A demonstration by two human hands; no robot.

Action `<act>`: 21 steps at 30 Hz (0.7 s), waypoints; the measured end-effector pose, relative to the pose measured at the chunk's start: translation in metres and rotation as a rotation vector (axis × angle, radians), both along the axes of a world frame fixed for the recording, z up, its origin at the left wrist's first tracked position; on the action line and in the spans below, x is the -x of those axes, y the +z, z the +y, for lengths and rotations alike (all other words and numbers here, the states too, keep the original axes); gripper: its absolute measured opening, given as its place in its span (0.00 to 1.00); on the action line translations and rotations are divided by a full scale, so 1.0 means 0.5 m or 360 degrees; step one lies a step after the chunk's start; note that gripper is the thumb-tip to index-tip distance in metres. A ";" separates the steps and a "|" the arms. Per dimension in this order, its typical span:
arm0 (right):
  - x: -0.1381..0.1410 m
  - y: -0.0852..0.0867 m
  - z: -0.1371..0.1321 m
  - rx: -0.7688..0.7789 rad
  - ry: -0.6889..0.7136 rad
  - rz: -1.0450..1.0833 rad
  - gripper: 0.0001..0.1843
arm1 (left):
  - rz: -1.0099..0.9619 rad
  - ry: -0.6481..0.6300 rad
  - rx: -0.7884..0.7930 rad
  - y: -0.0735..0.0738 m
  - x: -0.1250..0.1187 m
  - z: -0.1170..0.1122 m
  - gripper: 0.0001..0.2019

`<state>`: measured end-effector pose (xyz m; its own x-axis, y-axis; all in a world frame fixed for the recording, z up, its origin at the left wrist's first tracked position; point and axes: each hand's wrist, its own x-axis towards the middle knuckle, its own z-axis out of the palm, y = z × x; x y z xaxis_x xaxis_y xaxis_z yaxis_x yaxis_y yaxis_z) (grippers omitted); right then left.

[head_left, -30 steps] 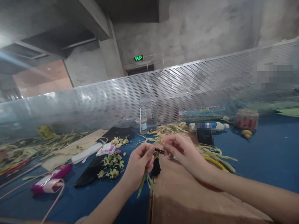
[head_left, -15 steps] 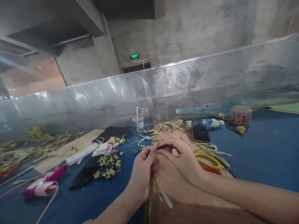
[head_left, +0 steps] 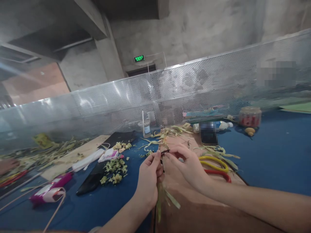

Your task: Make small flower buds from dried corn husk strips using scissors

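Note:
My left hand (head_left: 149,181) is closed, thumb against bent fingers, around a bundle of pale green dried leaf strips (head_left: 172,199) whose ends hang beneath it. Between both hands lies a thin dark strip (head_left: 165,151) at the bundle's top. The fingertips of my right hand (head_left: 189,165) pinch this strip's right end, close beside my left thumb. What lies inside the left fist is mostly hidden. Right of my right wrist, a yellow loop (head_left: 222,163) and a red loop (head_left: 227,176) resemble scissor handles; their other ends are covered.
Crumbled yellow-green plant bits (head_left: 115,168) lie on the blue table (head_left: 267,155) at left, near a black sheet (head_left: 91,181) and a purple-white packet (head_left: 52,191). A cup with a straw (head_left: 146,129), bottle (head_left: 224,125) and jar (head_left: 250,117) stand or lie before the perforated metal screen (head_left: 121,100).
My right hand has shifted slightly left and down, and less of the dark strip shows between the hands. A blurred rounded shape has appeared at the left edge.

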<state>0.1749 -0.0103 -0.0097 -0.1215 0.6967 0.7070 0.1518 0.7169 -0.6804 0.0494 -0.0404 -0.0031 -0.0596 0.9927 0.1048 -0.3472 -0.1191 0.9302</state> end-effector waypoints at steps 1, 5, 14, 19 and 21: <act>0.001 -0.002 0.000 0.0001 -0.0004 -0.0002 0.08 | -0.0038 -0.0001 0.0013 0.000 -0.001 0.001 0.17; 0.000 -0.009 -0.002 -0.0054 -0.0017 -0.0029 0.07 | -0.0160 0.0042 0.0075 0.003 -0.002 0.002 0.16; -0.027 0.004 0.005 -0.0747 -0.0085 -0.0572 0.09 | 0.0360 0.0014 -0.0015 -0.017 0.023 0.008 0.15; -0.035 0.004 0.014 -0.0709 0.0040 -0.0723 0.09 | 0.0595 0.0011 -0.0031 -0.024 0.029 0.010 0.15; -0.032 -0.003 0.018 -0.0570 0.0025 -0.0721 0.07 | 0.0629 -0.0020 -0.0008 -0.025 0.030 0.011 0.15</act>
